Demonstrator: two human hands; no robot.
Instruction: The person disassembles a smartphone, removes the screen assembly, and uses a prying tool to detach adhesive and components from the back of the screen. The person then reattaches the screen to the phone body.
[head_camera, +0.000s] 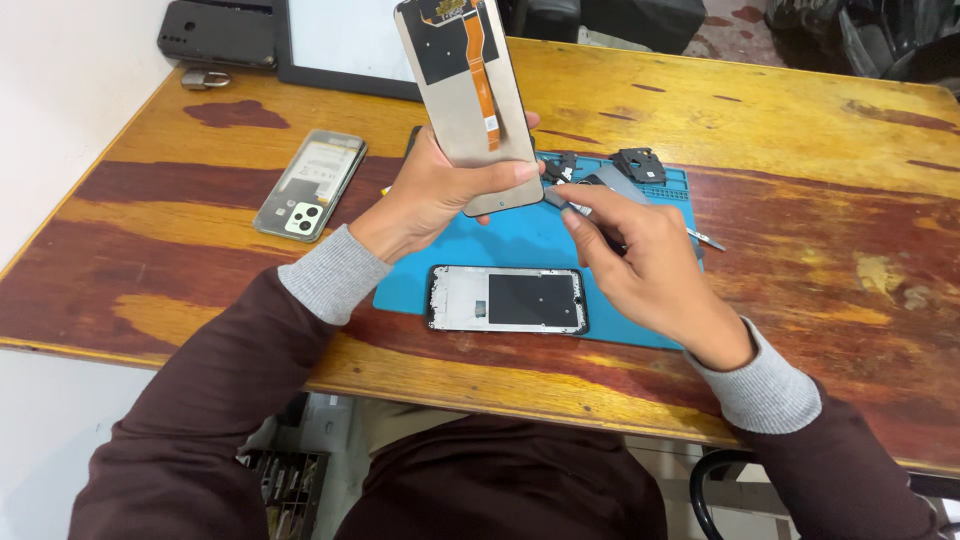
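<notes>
My left hand (432, 195) holds a phone screen panel (462, 100) upright by its lower end, back side towards me, with an orange flex cable running down it. My right hand (640, 262) sits just to the right of the panel's bottom edge, fingers pinched on a thin metal tool (705, 238) whose tip sticks out to the right. Below both hands a black phone frame (507, 299) lies flat on a blue work mat (520, 240).
A phone back cover (310, 184) in a clear case lies left of the mat on the wooden table (800, 150). Small black phone parts (640, 165) rest at the mat's far edge. A dark phone (218, 32), a padlock (205, 79) and a black-framed board (335, 45) sit at the back left.
</notes>
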